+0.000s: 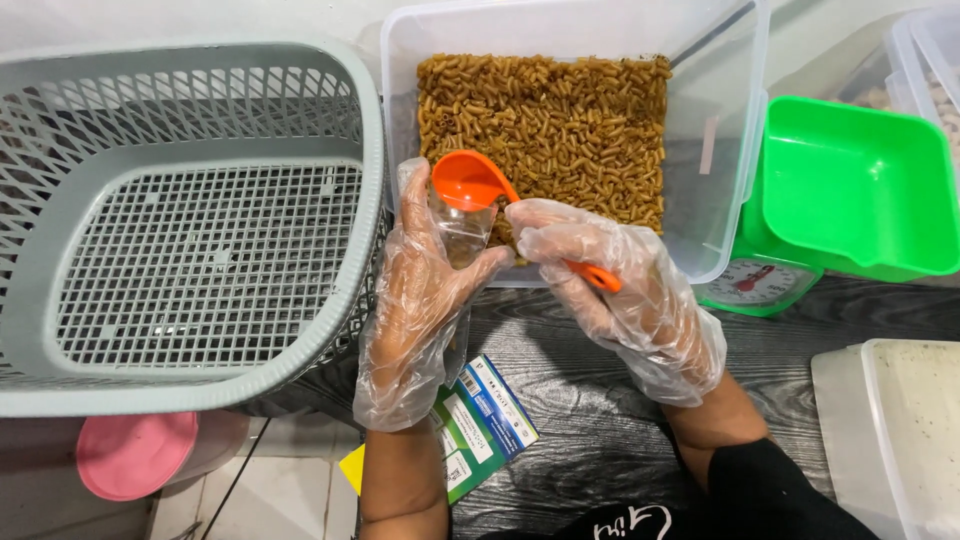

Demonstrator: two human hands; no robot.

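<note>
Head view, biggest first: grey mesh basket (190,250) fills the left, empty, its right rim just beside the left hand, its near rim hanging past the table edge over pale floor. Next, clear tub (735,150) top centre, approx. half covered w/ brown macaroni (560,125); bare tub floor shows on the right side. Green scale tray (860,185) sits right of the tub, touching its wall, dial (755,280) below it. Lidded clear box (890,430) at lower right corner, cut by the frame edge. Dark wood-grain table (590,400) has open room betw. the two forearms and right of the R wrist. Pink lid (135,455) low left, under the basket rim.

Hands, both in thin plastic gloves: left hand (420,300) wrapped round a small clear bag (462,225), holding its mouth up at the tub's near wall. Right hand (625,295) clamped on the handle of an orange scoop (468,182), bowl resting at the bag mouth. Scoop contents: can't tell. Hands close, thumbs nearly touching.

Smallest: green-and-blue printed packet (485,425) flat under the L wrist, yellow slip (352,468) poking out at the table edge.
</note>
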